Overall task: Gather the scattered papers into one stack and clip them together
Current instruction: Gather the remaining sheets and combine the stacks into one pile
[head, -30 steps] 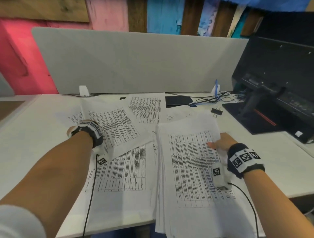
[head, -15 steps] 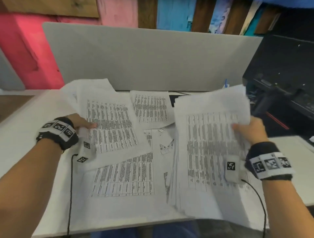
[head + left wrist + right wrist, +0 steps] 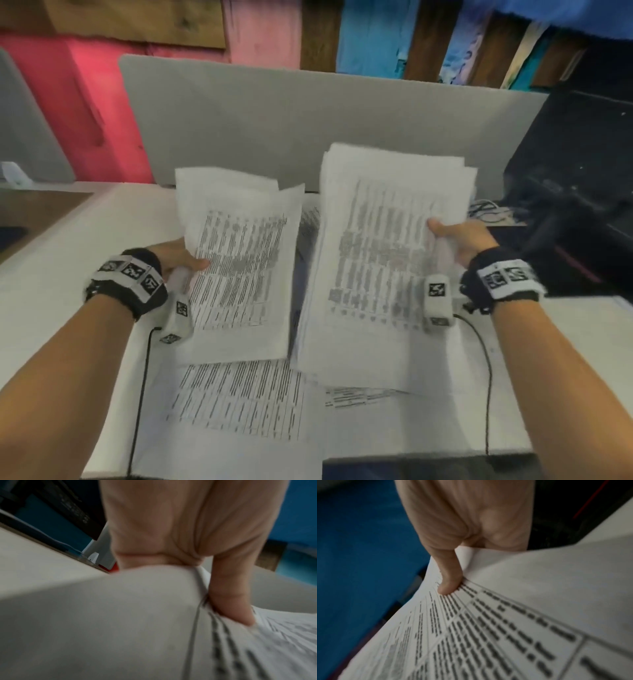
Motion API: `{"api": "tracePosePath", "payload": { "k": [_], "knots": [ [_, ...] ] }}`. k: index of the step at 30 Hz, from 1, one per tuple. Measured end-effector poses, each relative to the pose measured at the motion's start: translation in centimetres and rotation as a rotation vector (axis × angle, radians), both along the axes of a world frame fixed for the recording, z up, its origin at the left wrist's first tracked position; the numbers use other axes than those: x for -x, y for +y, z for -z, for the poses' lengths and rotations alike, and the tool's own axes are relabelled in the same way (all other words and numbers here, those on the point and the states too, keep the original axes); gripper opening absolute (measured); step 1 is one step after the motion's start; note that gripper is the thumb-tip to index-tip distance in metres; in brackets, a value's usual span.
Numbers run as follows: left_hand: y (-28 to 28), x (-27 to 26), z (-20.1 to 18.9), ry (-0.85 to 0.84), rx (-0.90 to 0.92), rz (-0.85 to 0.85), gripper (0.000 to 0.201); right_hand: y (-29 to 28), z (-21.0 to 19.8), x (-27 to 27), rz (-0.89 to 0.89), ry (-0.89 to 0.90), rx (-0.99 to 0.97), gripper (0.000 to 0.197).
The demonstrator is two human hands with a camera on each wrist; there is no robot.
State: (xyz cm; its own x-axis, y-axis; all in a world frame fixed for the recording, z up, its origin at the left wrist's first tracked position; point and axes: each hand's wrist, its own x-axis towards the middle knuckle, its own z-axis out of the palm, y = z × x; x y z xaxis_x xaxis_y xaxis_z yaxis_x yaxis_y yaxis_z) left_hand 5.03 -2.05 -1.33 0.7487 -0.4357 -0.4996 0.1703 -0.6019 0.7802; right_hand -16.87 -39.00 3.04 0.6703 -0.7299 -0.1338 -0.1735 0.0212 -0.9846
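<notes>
- Head view: the left hand (image 3: 178,258) pinches a thin bundle of sheets (image 3: 239,270) at its left edge, thumb on the printed face, the other fingers hidden behind. The bundle is raised off the desk (image 3: 68,246) and tilted toward the person, probably so it can be laid onto the other pile.
- Head view: the right hand (image 3: 460,240) pinches a thicker stack (image 3: 387,260) at its right edge, thumb on top. The stack is lifted too, just beside the left bundle but apart from it, and its far edges are uneven, so it looks in need of squaring.
- Head view: more printed papers (image 3: 239,401) lie flat along the desk's near edge, under and below both held piles; I judge the gathering only partly done. No clip can be made out from here.
- Left wrist view: the thumb (image 3: 233,599) presses down on the curved sheets at their edge; the fingers beneath are not visible.
- Right wrist view: the thumb (image 3: 449,577) bears on the top printed sheet near its margin, clamping the pile so no sheets slide out.
</notes>
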Motion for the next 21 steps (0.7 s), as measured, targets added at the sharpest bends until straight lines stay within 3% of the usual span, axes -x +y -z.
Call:
{"api": "tracePosePath", "payload": {
  "k": [3,5,8,13,15,18,21],
  "knots": [
    [-0.4,-0.4,1.4,-0.177,-0.283,-0.115,0.079,0.6,3.4,-4.1,-0.054,0.158,0.067,0.048],
    [-0.3,-0.6,1.5,-0.222,-0.354,-0.139,0.092,1.1,5.4,-6.6,-0.067,0.286,0.205,0.047],
    [0.2,-1.6,1.9,-0.248,-0.309,-0.191,0.087,1.2,6.7,-8.9,-0.137,0.49,0.289,0.049],
    [1.4,-3.0,2.5,-0.261,-0.283,-0.248,0.068,0.3,7.5,-11.1,-0.216,0.732,0.396,0.068],
    [1.8,-3.2,2.7,-0.234,-0.288,-0.261,0.071,0.1,7.1,-11.3,-0.235,0.839,0.464,0.069],
    [2.4,-3.3,3.0,-0.203,-0.326,-0.244,0.066,0.1,6.3,-11.4,-0.278,0.889,0.484,0.067],
    [2.9,-3.1,2.9,-0.17,-0.38,-0.215,0.076,-1.2,6.3,-11.8,-0.283,0.866,0.567,0.066]
  ]
}}
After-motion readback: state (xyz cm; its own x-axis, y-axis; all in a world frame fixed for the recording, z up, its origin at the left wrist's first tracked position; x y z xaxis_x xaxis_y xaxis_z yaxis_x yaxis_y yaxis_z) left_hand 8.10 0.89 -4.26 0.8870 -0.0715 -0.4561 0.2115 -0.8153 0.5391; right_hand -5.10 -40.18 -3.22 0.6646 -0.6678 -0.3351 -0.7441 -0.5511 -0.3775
